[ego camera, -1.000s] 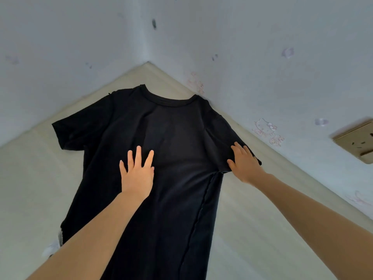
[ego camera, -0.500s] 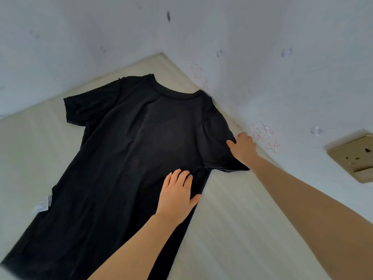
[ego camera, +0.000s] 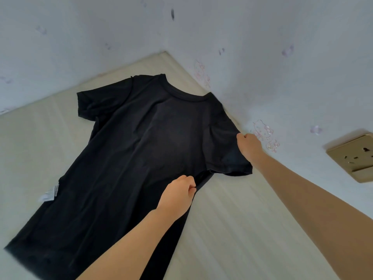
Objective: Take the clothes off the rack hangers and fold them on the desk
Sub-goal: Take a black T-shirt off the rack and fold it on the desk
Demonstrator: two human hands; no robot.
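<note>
Both hands have gone from flat smoothing to pinching: left hand [ego camera: 178, 196] grips the side seam, right hand [ego camera: 248, 145] the three-o'clock sleeve of the black shirt [ego camera: 131, 158], spread on the table [ego camera: 232, 229], ready to fold.

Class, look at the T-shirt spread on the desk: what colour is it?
Plain black T-shirt, with no print visible; seen in the head view, the only one given.

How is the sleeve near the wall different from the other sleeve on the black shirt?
The sleeve near the wall is pinched at its edge by the right hand; the other sleeve has no hand on it. The sleeve near the wall sits against the wall and looks rumpled; the other sleeve lies flat on open desk. Both are short, black, and part of the same shirt.
</note>
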